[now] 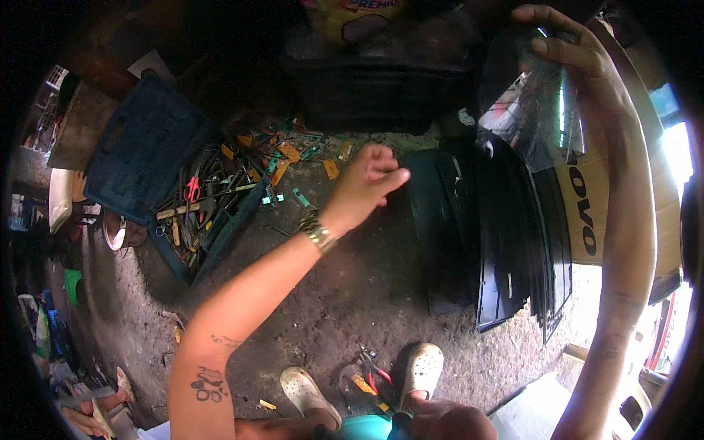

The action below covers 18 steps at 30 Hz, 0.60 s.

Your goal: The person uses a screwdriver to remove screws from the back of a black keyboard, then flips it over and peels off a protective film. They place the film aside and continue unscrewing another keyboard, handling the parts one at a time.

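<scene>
My right hand (587, 62) is raised at the upper right, its fingers and thumb gripping a clear, glossy plastic sheet (539, 121) that hangs down and reflects light. Below the sheet, a row of thin black flat panels (506, 242) leans together on the ground. My left hand (364, 183), with a gold watch on its wrist, hovers in the middle over the floor. Its fingers are loosely bent and apart, with nothing visible in them. The left edge of the panels is just to its right.
An opened dark tool case (147, 147) holds scissors (193, 189) and several hand tools. Orange and green circuit pieces (290, 152) are scattered beside it. A black crate (374, 95) stands behind; a cardboard box (583, 213) is at right. Red-handled pliers (374, 367) lie between my shoes.
</scene>
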Each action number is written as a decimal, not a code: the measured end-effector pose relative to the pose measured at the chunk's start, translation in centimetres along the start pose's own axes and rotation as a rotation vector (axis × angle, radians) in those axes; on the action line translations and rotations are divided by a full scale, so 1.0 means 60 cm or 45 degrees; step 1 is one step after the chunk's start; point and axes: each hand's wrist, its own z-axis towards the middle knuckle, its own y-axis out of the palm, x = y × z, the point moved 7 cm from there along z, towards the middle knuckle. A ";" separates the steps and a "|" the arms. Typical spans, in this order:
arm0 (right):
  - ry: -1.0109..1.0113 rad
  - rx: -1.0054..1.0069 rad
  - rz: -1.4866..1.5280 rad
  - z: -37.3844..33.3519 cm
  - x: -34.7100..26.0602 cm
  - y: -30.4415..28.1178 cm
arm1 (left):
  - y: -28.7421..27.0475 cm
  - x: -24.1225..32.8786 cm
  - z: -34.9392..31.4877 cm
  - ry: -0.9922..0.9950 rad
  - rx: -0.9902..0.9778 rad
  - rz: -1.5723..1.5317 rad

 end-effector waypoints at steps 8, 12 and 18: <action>-0.309 0.094 -0.420 -0.044 -0.001 0.004 | 0.086 0.086 -0.007 0.738 0.320 0.611; -0.154 0.098 -0.256 -0.053 0.036 -0.064 | 0.043 0.058 -0.040 0.930 0.368 0.729; -0.022 0.064 -0.141 -0.058 0.055 -0.141 | -0.065 -0.168 -0.114 -0.165 -0.603 1.562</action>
